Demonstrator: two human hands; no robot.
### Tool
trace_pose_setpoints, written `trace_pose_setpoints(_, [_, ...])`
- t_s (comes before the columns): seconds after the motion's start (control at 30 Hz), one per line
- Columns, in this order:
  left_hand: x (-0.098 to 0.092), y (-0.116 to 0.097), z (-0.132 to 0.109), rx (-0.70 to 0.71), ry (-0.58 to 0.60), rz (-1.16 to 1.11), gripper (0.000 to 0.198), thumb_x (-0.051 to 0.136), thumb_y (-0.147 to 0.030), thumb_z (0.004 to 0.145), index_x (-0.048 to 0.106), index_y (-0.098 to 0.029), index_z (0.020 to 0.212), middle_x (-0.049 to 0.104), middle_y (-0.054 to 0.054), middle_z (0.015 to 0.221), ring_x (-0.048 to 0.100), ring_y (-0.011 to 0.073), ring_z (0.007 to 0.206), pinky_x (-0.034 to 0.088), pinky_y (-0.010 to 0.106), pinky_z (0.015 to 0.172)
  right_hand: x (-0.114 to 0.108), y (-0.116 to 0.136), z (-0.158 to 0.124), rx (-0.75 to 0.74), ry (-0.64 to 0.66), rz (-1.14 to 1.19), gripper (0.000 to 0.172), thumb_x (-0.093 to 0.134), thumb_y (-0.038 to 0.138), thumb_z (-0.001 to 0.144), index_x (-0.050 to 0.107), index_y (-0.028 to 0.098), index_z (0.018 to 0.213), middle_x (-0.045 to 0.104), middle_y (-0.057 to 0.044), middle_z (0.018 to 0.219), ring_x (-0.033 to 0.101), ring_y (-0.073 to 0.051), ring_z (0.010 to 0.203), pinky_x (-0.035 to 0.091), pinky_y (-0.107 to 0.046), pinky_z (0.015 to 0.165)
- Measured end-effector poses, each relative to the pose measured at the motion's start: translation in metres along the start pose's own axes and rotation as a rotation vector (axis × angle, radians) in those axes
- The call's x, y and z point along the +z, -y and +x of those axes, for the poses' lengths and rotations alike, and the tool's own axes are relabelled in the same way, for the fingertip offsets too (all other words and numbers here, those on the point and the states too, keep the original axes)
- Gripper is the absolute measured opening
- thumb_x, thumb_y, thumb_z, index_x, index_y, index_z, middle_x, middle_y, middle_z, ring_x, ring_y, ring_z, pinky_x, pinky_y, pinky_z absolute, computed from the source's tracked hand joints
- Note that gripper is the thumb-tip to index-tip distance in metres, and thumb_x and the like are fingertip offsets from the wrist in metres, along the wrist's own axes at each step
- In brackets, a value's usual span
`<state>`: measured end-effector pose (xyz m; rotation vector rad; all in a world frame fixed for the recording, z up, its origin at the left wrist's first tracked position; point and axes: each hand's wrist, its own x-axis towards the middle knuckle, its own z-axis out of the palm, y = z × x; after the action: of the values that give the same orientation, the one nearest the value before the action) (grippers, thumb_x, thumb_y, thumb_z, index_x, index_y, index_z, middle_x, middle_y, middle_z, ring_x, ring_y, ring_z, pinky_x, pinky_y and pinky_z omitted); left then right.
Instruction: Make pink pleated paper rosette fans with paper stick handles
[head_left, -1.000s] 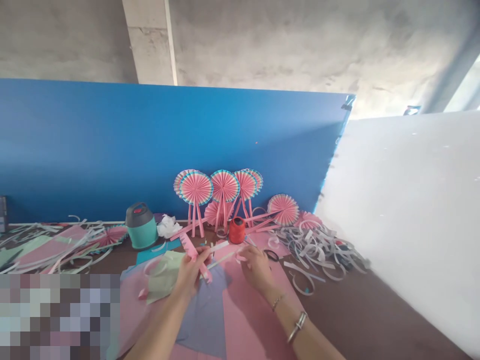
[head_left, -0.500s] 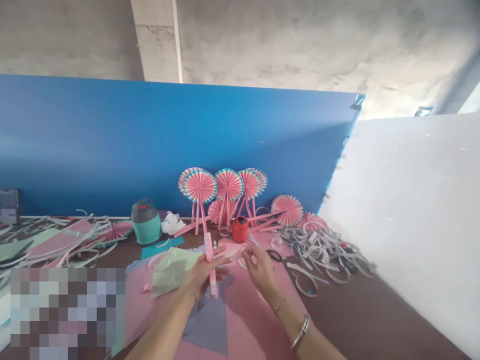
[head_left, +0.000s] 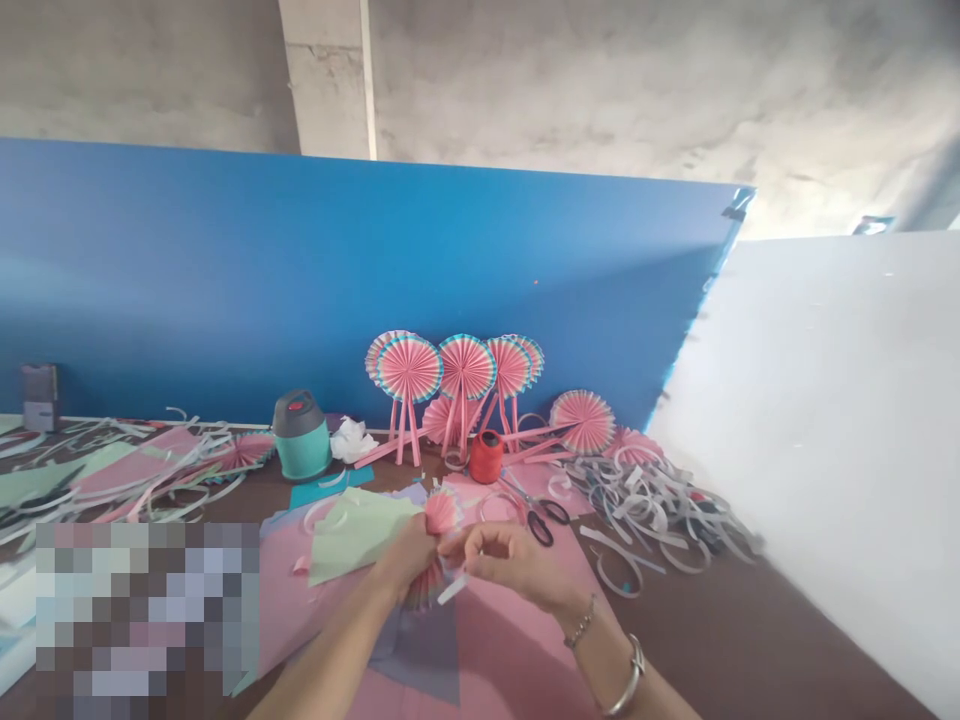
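The left hand [head_left: 411, 562] pinched the pleated pink fan [head_left: 437, 545] at its middle, long axis near upright above the pink sheets on the surface [head_left: 720, 640], while the right hand [head_left: 510, 562], touching from the right, pinched a white strip [head_left: 453, 589] at the fold.

Scissors [head_left: 541, 517] and thread spool [head_left: 486, 456] crowd ahead.

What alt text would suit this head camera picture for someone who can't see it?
Two hands, left and right, pinch a pleated pink paper fan above pink sheets on a table. Behind stand finished fans, red thread spool and scissors.
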<state>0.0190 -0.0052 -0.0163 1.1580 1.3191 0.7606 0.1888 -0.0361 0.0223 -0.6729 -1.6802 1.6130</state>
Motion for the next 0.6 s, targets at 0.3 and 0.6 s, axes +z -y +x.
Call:
trace_pose_setpoints(0.3, [-0.009, -0.008, -0.016, 0.006, 0.586, -0.049, 0.043, 0.065, -0.013, 0.052, 0.055, -0.015, 0.094, 0.068, 0.003, 0.079, 0.041, 0.0043, 0.039, 0.027, 0.02, 0.039, -0.027, -0.012, 0.004, -0.041, -0.173, -0.216, 0.03, 0.063, 0.045, 0.078, 0.056, 0.018, 0.067, 0.066, -0.01, 0.098, 0.061, -0.023, 0.096, 0.044, -0.037, 0.087])
trace_pose_setpoints(0.6, [-0.007, -0.006, -0.015, -0.046, 0.613, 0.033, 0.041, 0.069, -0.016, 0.049, 0.049, -0.018, 0.085, 0.054, -0.009, 0.053, 0.037, 0.0047, 0.035, 0.026, 0.019, 0.037, -0.032, -0.018, 0.005, 0.09, -0.14, -0.302, 0.027, 0.063, 0.039, 0.076, 0.056, 0.016, 0.064, 0.067, -0.009, 0.092, 0.061, -0.022, 0.091, 0.044, -0.033, 0.08])
